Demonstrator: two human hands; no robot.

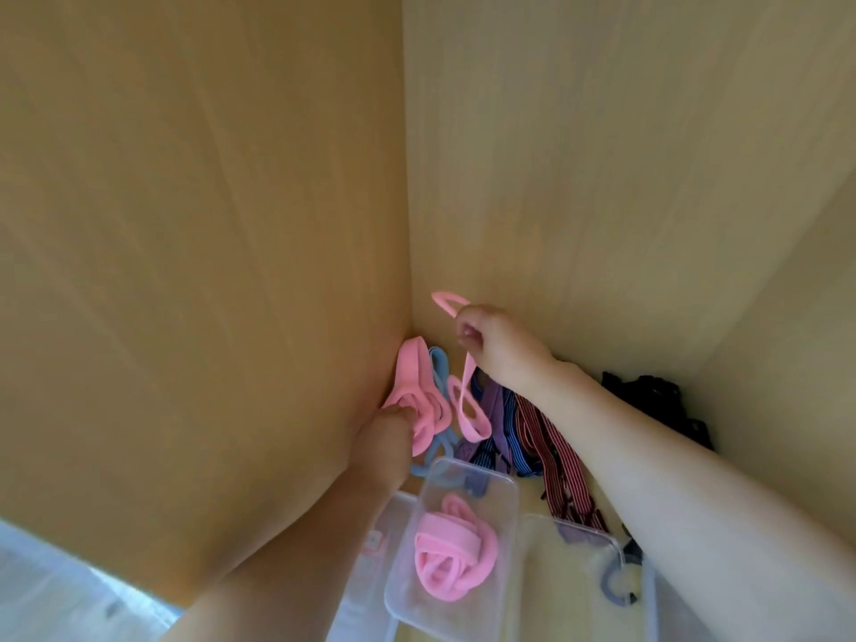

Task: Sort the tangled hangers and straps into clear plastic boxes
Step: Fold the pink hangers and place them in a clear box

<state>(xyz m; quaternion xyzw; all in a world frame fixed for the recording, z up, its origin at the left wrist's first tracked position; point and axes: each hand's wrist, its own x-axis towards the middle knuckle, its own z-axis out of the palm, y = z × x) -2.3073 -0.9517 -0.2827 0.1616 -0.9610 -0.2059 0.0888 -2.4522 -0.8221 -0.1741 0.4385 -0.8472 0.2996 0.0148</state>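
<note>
Wood-grain wardrobe panels (208,224) meet in a corner and fill most of the view, closing in the pile at left and behind; the open room lies toward the viewer, over the boxes.

Reaching in from the lower right, the right hand (491,345) is raised near the back panel, its fingers curled and pinching a pink strap (477,430) that loops above the fist and hangs down to the pile. The left hand (387,437) lies low against the left panel, its fingers pushed into a pink tangle (417,400); whether they grip it I cannot tell.

Nearer the viewer, the middle box (502,507) holds coiled pink straps (456,556), and the right box (565,563) holds a grey-blue hook (607,588). A left box (366,586) is mostly behind the left arm.

Striped straps (537,424) and black cloth (657,396) lie behind the right arm.
</note>
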